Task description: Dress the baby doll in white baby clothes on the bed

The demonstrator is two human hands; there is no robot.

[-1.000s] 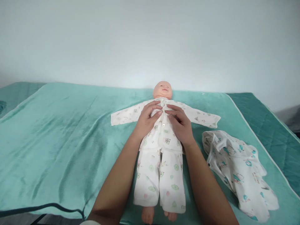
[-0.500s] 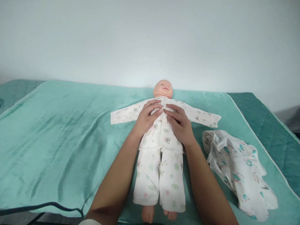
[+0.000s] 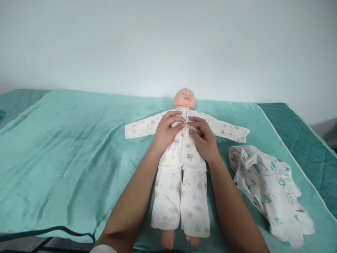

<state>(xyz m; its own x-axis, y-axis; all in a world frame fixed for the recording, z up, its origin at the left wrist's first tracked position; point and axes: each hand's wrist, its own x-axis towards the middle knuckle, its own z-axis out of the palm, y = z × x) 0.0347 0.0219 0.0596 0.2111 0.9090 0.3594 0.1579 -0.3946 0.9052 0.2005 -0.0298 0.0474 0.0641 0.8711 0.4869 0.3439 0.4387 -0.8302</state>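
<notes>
A baby doll (image 3: 184, 98) lies on its back, head toward the wall, arms spread. It wears a white printed pajama top (image 3: 172, 155) and matching pajama pants (image 3: 195, 203), with its bare feet showing. Over the doll's chest, my left hand (image 3: 170, 130) pinches the left edge of the top's front opening. My right hand (image 3: 204, 137) meets it from the other side, fingers bent and closed on the opposite edge. The fingertips nearly touch at the upper chest, and they hide the fastening there. Below them a small button (image 3: 185, 139) shows on the front.
A crumpled white baby garment with teal prints (image 3: 271, 189) lies to the right of the doll. Beneath everything spreads a teal blanket (image 3: 65, 158) over a darker quilted cover (image 3: 302, 147). A pale wall (image 3: 168, 45) rises behind. A dark cord-like edge (image 3: 52, 230) runs at the lower left.
My right hand's fingers have curled slightly more and shifted at the top's front edge. My left hand keeps nearly the same place. The whole view has moved a little.
</notes>
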